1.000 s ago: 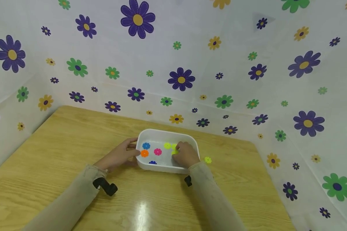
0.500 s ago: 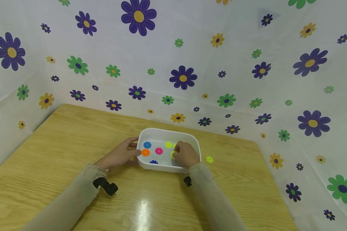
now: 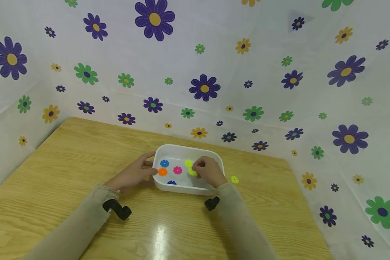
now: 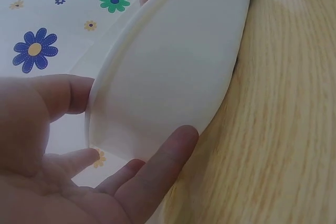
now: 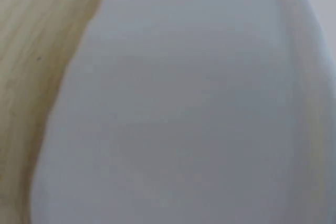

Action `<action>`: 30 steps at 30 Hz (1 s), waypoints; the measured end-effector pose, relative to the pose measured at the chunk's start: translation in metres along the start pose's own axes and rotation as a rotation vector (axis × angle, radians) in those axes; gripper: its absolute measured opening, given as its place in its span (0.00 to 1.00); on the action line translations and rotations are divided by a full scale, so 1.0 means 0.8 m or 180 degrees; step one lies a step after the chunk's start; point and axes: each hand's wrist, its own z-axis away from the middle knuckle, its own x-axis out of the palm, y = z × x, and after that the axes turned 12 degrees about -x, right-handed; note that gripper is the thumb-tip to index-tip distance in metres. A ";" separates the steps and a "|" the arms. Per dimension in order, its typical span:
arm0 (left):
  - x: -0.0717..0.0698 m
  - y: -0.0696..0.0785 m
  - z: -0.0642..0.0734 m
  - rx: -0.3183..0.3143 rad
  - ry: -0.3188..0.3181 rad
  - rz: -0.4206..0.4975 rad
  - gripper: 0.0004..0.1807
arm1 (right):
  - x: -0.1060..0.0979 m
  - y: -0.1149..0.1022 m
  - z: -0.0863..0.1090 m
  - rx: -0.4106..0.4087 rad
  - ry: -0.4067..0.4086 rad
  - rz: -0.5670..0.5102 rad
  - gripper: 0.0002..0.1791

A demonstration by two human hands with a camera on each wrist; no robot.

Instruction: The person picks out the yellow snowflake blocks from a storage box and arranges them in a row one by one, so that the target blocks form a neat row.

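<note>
A white plastic tray (image 3: 185, 189) sits on the wooden table, holding several flower-shaped discs. My left hand (image 3: 133, 175) grips its left end; in the left wrist view the thumb and fingers spread around the outer wall (image 4: 157, 77). Inside the right half of the tray, my right hand (image 3: 211, 171) has its fingers curled, thumb and index pinching at a yellow flower-shaped disc (image 3: 192, 172). Another yellow disc (image 3: 188, 163) lies just behind it. Pink (image 3: 177, 170), orange (image 3: 163, 172), light blue (image 3: 164, 163) and dark blue (image 3: 172, 182) discs lie further left.
One yellow disc (image 3: 234, 179) lies on the table (image 3: 117, 144) to the right of the tray. A white flower-printed cloth (image 3: 169, 65) hangs behind and at both sides. The tray's outer wall (image 5: 173, 103) fills most of the right wrist view.
My right hand has risen slightly and its wrist has shifted right, with the yellow disc at the fingertips moving a little left. The left hand has stayed on the tray's end.
</note>
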 end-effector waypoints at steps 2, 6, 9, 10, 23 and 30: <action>0.000 0.000 0.000 0.0009 0.0002 -0.0029 0.42 | -0.006 0.000 0.003 -0.0043 0.0046 -0.0106 0.05; 0.002 0.001 0.001 -0.0014 0.0042 -0.0070 0.42 | -0.021 0.003 0.009 -0.0064 0.0147 -0.0220 0.05; 0.003 0.000 0.001 -0.0006 0.0038 -0.0089 0.42 | -0.037 0.006 0.015 -0.0055 0.0232 -0.0269 0.06; 0.003 0.000 0.001 0.0002 0.0025 -0.0078 0.42 | -0.043 0.008 0.017 -0.0035 0.0266 -0.0287 0.07; 0.001 0.003 0.002 0.0059 -0.0012 -0.0116 0.42 | -0.128 0.058 0.050 0.0216 0.0489 -0.0670 0.14; 0.002 0.003 0.003 0.0024 0.0018 -0.0114 0.42 | -0.151 0.105 0.068 0.0302 0.0580 -0.0601 0.14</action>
